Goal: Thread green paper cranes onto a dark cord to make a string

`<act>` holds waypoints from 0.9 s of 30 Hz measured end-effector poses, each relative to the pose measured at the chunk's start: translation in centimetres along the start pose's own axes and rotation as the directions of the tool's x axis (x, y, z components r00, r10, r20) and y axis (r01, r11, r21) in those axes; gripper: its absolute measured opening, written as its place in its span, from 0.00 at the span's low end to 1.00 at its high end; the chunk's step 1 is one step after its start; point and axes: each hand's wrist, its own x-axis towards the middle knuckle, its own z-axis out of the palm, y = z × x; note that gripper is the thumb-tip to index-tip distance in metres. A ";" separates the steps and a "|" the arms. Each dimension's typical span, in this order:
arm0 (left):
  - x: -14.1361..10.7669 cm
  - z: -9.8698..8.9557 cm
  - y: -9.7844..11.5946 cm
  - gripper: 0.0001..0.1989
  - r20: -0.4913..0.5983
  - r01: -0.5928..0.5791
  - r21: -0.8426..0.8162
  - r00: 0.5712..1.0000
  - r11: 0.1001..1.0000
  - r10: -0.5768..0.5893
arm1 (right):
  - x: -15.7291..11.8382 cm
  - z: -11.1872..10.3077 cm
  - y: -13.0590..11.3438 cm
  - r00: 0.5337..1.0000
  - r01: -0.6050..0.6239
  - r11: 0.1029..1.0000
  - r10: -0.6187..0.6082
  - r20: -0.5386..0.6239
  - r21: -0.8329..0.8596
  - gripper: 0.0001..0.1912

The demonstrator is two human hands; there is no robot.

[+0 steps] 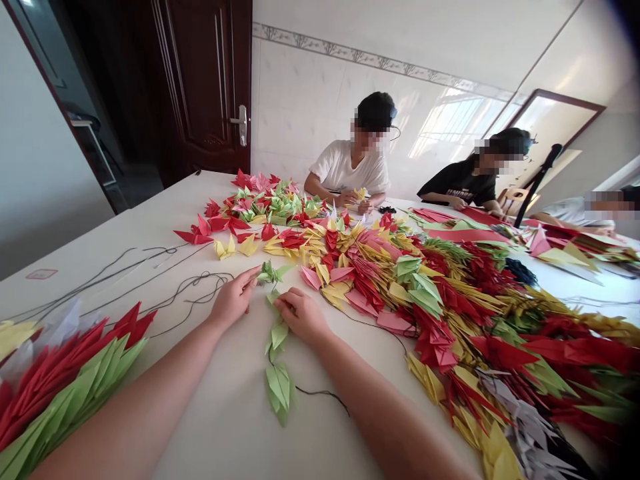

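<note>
My left hand (236, 295) is closed at the fingertips on a green folded-paper piece (270, 272), just above the table (215, 427). Thumb and fingers of my right hand (301, 315) are pinched together at the top of a green paper strand (279, 333). What exactly lies between those right fingertips is hidden. From there the strand runs toward me on a dark cord, with a green folded-paper crane (279, 387) at its lower end. A loose black cord end (323, 392) curls out beside it.
A large heap of red, yellow, pink and green paper cranes (370, 260) spreads to the right. Bundled cranes (65, 380) lie at the left edge. Black cords (165, 293) trail across the left. Co-workers (350, 167) sit across the table, one holding a yellow crane (361, 194).
</note>
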 end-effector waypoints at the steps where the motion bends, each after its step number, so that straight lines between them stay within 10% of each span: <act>1: 0.0 0.0 0.0 0.21 0.007 0.003 0.005 1.000 1.000 -0.003 | 0.1 -0.2 0.2 1.000 0.003 1.000 -0.003 -0.010 0.019 0.12; 9: -0.2 -0.2 0.7 0.21 0.058 0.036 0.100 0.997 0.994 -0.041 | -0.2 -2.0 0.1 0.996 0.071 0.994 -0.066 0.063 -0.086 0.32; 14: -0.3 -0.1 0.8 0.21 0.063 0.037 0.160 0.997 0.986 -0.048 | 0.2 -1.5 0.5 0.991 0.134 0.972 -0.128 0.043 -0.195 0.12; 20: -0.1 0.1 0.7 0.21 0.071 0.021 0.183 0.997 0.983 -0.035 | 0.6 -1.6 1.2 0.992 0.072 0.986 -0.087 -0.095 -0.152 0.15; 27: -0.1 0.0 0.9 0.20 0.047 0.041 0.198 0.998 0.979 -0.051 | 0.9 -1.4 1.5 0.983 0.183 0.970 -0.179 0.039 -0.158 0.09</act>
